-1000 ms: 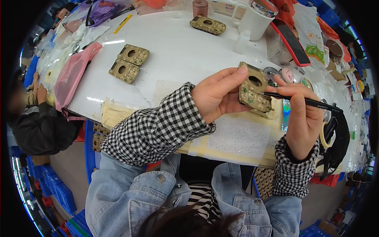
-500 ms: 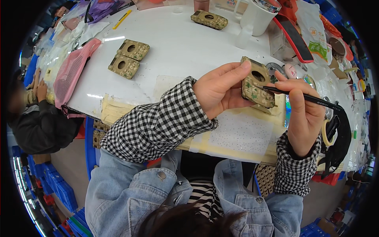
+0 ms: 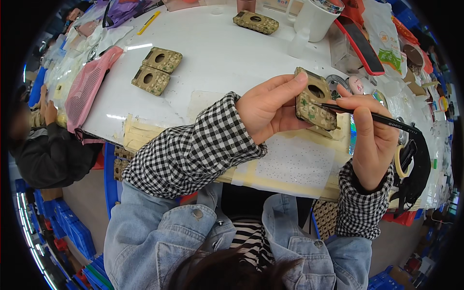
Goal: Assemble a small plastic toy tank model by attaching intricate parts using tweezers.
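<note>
Beyond the held hull (image 3: 311, 110), tabletop (image 3: 232, 53) is passable; mug (image 3: 314, 24) and phone (image 3: 358, 44) obstruct farther right.

Right of centre in the frame, the left hand (image 3: 273, 104) holds a camouflage-patterned piece (image 3: 304, 111) with a round hole, thumb on its upper edge. The right hand (image 3: 372, 140) grips a slim black tool (image 3: 386, 121), its tip at the piece's face. On the white counter (image 3: 217, 58), two similar pieces (image 3: 166, 58) lie touching at upper left; another (image 3: 244, 20) sits at top centre. A pink mesh item (image 3: 89, 94) lies at left, a white mug (image 3: 311, 24) at upper right.
</note>
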Available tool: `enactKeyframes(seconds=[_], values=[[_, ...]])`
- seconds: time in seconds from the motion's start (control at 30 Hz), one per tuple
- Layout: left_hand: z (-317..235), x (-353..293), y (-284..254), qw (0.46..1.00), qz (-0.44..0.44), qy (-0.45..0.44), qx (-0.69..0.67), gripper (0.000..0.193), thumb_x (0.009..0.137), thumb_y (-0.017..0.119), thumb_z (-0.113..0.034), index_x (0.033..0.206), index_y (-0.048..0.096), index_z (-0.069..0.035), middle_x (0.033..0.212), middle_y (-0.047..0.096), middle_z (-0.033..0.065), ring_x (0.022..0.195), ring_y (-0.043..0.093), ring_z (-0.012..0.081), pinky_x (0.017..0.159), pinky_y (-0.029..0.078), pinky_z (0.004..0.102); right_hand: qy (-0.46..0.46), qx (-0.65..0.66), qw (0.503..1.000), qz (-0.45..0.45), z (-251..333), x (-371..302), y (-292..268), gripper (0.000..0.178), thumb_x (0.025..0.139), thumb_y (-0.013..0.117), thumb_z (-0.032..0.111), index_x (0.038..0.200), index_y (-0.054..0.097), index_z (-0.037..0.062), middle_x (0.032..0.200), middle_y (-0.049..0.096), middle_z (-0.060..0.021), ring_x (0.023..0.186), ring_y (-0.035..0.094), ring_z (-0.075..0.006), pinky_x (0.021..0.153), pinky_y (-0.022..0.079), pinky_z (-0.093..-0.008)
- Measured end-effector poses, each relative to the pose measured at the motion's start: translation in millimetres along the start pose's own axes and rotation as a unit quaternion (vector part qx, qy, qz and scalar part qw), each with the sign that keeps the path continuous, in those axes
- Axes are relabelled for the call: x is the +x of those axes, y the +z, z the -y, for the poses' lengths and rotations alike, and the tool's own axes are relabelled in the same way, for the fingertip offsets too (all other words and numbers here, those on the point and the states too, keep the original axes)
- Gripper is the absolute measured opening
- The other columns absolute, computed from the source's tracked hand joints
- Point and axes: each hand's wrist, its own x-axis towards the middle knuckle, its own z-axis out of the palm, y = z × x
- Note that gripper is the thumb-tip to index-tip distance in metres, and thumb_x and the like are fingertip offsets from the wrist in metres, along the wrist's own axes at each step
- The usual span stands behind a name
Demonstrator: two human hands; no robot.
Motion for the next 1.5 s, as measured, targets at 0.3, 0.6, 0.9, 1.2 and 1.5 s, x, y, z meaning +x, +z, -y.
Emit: enactKeyframes(seconds=[0.3,0.6,0.9,1.2,1.5], values=[[0.8,0.4,-0.2,1.000,0.001,0.002,-0.006,0.046,0.098,0.034,-0.039,0.126,0.044,-0.004,0.117,0.057,0.0074,0.105,0.057,0.0136,0.091,0.049,0.0286,0.011,0.004,1.000,-0.008,1.2,-0.3,0.5,0.023,0.093,0.051,0.013,0.093,0.064,-0.0050,0.088,0.065,-0.0078,0.087,0.059,-0.0133,0.100,0.039,-0.0378],[1.0,0.5,-0.7,1.000,0.004,0.003,-0.007,0.046,0.097,0.034,-0.039,0.125,0.044,-0.004,0.117,0.057,0.0071,0.105,0.057,0.0134,0.090,0.049,0.0282,0.009,-0.004,1.000,-0.001,1.7,0.3,0.7,0.023,0.093,0.051,0.014,0.094,0.064,-0.0049,0.088,0.066,-0.0083,0.086,0.059,-0.0131,0.100,0.038,-0.0378],[0.9,0.6,-0.7,1.000,0.006,0.005,-0.006,0.046,0.097,0.035,-0.039,0.126,0.044,-0.004,0.116,0.057,0.0071,0.105,0.057,0.0134,0.090,0.050,0.0279,0.012,-0.002,1.000,-0.002,1.4,0.0,0.6,0.022,0.092,0.051,0.014,0.094,0.064,-0.0048,0.088,0.066,-0.0083,0.086,0.059,-0.0130,0.100,0.038,-0.0372],[1.1,0.7,-0.3,1.000,0.001,0.005,-0.002,0.046,0.097,0.035,-0.039,0.126,0.043,-0.004,0.117,0.056,0.0075,0.105,0.057,0.0136,0.090,0.049,0.0284,0.014,0.000,1.000,-0.004,2.0,-0.4,0.8,0.022,0.092,0.052,0.014,0.094,0.064,-0.0046,0.088,0.066,-0.0079,0.087,0.059,-0.0127,0.099,0.039,-0.0365],[1.4,0.3,-0.4,1.000,-0.004,0.002,-0.002,0.046,0.097,0.035,-0.039,0.126,0.043,-0.004,0.117,0.057,0.0074,0.105,0.057,0.0137,0.090,0.049,0.0285,0.012,-0.002,1.000,-0.004,1.4,-0.9,0.4,0.022,0.092,0.052,0.013,0.094,0.064,-0.0047,0.089,0.066,-0.0081,0.088,0.059,-0.0129,0.099,0.039,-0.0364]])
